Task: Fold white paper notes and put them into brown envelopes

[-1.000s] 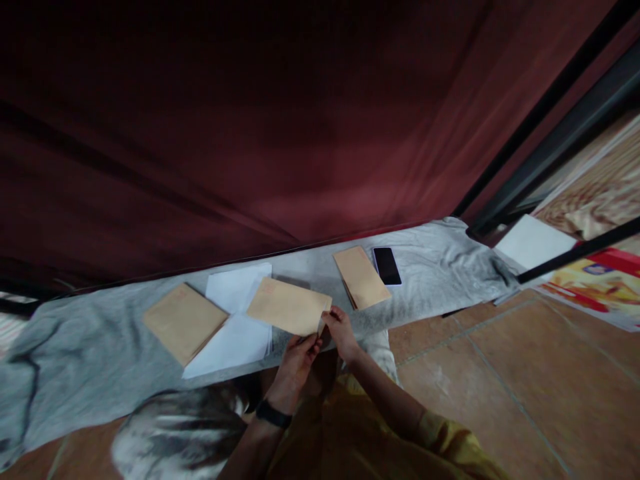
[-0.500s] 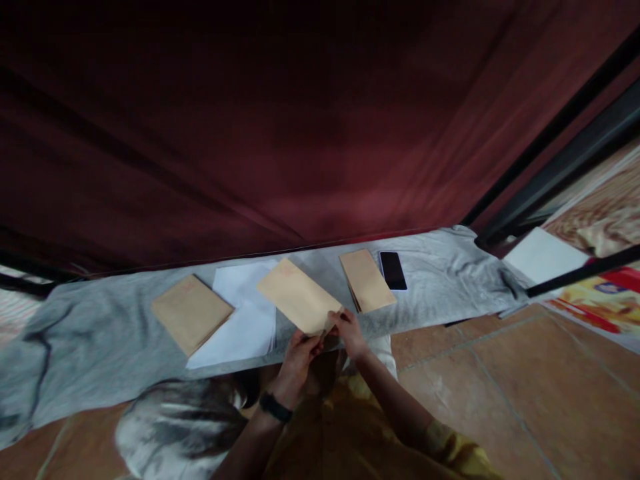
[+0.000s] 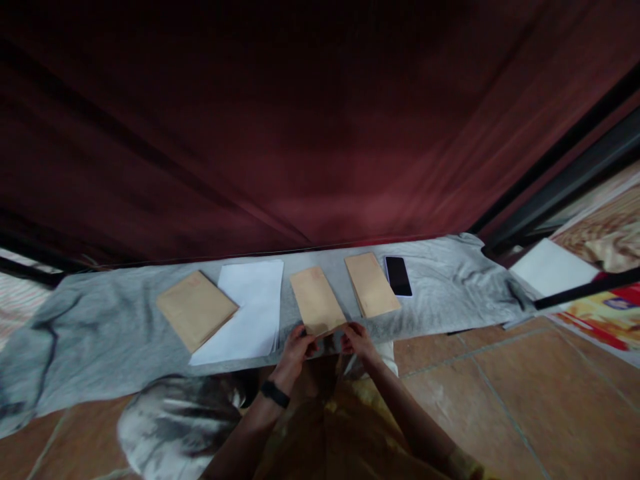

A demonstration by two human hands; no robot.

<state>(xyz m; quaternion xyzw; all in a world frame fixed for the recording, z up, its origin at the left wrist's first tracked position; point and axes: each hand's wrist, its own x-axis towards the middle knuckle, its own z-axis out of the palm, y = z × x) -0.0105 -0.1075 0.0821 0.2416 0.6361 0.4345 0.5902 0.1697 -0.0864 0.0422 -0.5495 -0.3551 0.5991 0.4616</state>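
A brown envelope [image 3: 316,299] lies lengthwise on the grey cloth [image 3: 100,333] in front of me. My left hand [image 3: 298,345], with a black band at the wrist, pinches its near left corner. My right hand [image 3: 358,337] pinches its near right corner. To the left lies a stack of white sheets [image 3: 250,307], and further left a pile of brown envelopes [image 3: 196,309]. To the right lies another pile of brown envelopes [image 3: 372,283], with a black phone [image 3: 399,275] beside it.
A dark red curtain [image 3: 300,133] hangs behind the cloth. Brown floor tiles [image 3: 525,393] spread to the right. A white sheet [image 3: 550,267] and a colourful printed package [image 3: 610,313] lie at the far right behind dark bars. A grey-white bundle [image 3: 170,427] sits at my lower left.
The envelope has swung from lying crosswise over the white sheets to lying lengthwise between the sheets and the right pile. Both hands have come down with it to the cloth's near edge.
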